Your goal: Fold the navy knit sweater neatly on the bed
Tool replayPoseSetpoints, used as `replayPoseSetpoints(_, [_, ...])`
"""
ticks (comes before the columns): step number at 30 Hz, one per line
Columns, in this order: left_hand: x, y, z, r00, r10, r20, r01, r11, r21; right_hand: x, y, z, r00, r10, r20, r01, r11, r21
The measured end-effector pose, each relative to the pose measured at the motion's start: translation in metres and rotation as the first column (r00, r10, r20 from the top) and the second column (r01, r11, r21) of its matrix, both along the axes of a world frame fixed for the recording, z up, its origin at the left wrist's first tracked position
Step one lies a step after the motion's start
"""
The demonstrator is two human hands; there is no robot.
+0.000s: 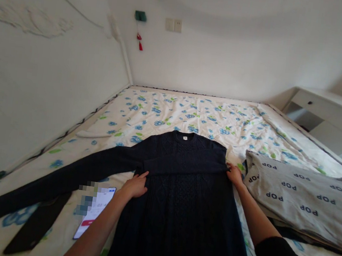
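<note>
Head view: left hand (136,185) was loosely open, fingertips on the dark sweater (178,213); right hand (234,174) pinched the folded-over sleeve (185,162) at the sweater's right edge. It lay near-centre on a flowery bed (186,109), phone (101,205) left, grey POP-print fabric (295,187) right, white wall (230,60) far off.

Floral bed sheet (189,105), blue flwrs + green lvs, across ctr. Phone (98,213), screen lit, btm L; dark flat item (37,223) near it, ID unclear. Grey cloth (304,191) w/ "POP" print, upside-down, over darker layers (291,233), R side. White cabinet (333,115), upper R. Wall plates (173,25) + green box (140,16) w/ red tassel (140,46) below, top ctr-L. Raised moulding (27,21), upper L.
</note>
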State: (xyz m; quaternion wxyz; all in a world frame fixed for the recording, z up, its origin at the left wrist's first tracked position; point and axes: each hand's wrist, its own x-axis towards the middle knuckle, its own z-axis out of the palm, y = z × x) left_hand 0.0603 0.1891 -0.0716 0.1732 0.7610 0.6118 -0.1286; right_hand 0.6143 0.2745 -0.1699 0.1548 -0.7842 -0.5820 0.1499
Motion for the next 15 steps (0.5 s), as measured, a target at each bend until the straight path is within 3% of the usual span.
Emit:
replayPoseSetpoints(5, [0.007, -0.004, 0.014, 0.996, 0.082, 0.024, -0.081, 0.997, -0.014, -0.044, -0.031, 0.016, 0.997, -0.002, 0.081, 0.001, 1.000, 0.016])
replayPoseSetpoints(9, [0.006, -0.008, 0.027, 0.985, 0.168, 0.046, -0.169, 0.985, 0.031, -0.115, -0.084, 0.007, 0.967, 0.241, 0.083, -0.248, 0.965, 0.088])
replayPoseSetpoints(12, [-0.014, -0.013, 0.046, 0.953, 0.296, 0.063, -0.301, 0.947, 0.107, -0.152, -0.119, -0.005, 0.975, 0.217, 0.041, -0.217, 0.976, 0.008])
replayPoseSetpoints(15, [-0.060, -0.026, 0.076, 0.892, 0.445, 0.077, -0.451, 0.871, 0.192, -0.165, -0.140, -0.016, 0.986, 0.153, 0.067, -0.153, 0.988, -0.009])
